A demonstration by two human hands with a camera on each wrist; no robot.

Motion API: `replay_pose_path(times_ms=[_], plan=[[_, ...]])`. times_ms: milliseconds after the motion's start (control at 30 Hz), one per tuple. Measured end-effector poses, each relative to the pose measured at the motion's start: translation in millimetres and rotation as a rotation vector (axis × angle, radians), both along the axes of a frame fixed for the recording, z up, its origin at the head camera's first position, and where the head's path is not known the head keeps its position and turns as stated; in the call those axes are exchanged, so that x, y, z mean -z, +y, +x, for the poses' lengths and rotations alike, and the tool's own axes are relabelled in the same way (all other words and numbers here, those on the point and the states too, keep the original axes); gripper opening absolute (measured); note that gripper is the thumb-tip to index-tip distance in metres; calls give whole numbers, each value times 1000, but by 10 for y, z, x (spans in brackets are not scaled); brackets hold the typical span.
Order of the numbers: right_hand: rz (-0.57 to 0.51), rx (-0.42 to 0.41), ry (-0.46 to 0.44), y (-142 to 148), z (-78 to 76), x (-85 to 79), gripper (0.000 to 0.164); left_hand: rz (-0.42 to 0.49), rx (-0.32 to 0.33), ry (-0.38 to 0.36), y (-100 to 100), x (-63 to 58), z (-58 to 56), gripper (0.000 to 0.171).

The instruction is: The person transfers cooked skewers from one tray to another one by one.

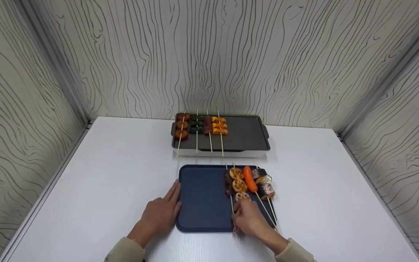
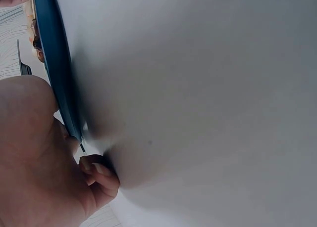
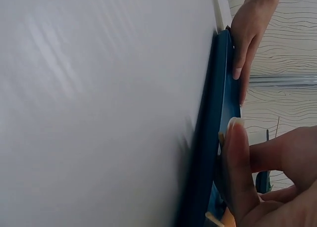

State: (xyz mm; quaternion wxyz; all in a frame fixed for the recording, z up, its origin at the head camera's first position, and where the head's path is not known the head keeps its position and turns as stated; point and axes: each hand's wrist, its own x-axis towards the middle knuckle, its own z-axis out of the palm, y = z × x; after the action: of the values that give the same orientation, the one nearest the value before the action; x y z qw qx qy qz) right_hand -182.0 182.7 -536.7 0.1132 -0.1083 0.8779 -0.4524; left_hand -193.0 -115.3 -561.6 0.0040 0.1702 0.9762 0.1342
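On the table lies a dark blue tray (image 1: 206,198). Its right half bears a dark brown skewer (image 1: 228,183), a lotus root skewer (image 1: 239,185), an orange sausage skewer (image 1: 250,179) and a fish skewer (image 1: 266,187). My right hand (image 1: 249,218) is low over the tray's near edge. Its thumb and forefinger pinch the stick of the dark brown skewer, and the hand covers the lotus root skewer's stick. At the tray's left edge rests my left hand (image 1: 162,211), fingers extended, thumb touching the rim; some fingertips reach the table in the left wrist view.
Behind the tray stands a dark grill plate (image 1: 246,133) on a white base. Its left half carries a skewer of round brown slices (image 1: 181,125), a dark green skewer (image 1: 196,124), a reddish-brown skewer (image 1: 208,124) and a yellow skewer (image 1: 219,125). Wood-patterned walls (image 1: 195,54) enclose the white table (image 1: 133,153).
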Motion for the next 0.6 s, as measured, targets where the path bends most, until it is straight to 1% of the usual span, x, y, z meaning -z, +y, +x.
replay_pose_path(times_ms=[33,200,433,500,600], plan=[[5,6,7,-2,-3,-2,1,-2,-1,0,0,1,-2,57],[19,28,23,-10,-13,-8,8,1,-3,1,-5,-9,-8,57],[33,24,9,6,-18,-32,5,12,7,9,-11,-28,4,57],[66,16,12,17,-4,-60,5,6,9,3,-7,-26,6,57],[149,-6,20,27,37,-136,6,-3,6,-11,-2,-17,7,58]])
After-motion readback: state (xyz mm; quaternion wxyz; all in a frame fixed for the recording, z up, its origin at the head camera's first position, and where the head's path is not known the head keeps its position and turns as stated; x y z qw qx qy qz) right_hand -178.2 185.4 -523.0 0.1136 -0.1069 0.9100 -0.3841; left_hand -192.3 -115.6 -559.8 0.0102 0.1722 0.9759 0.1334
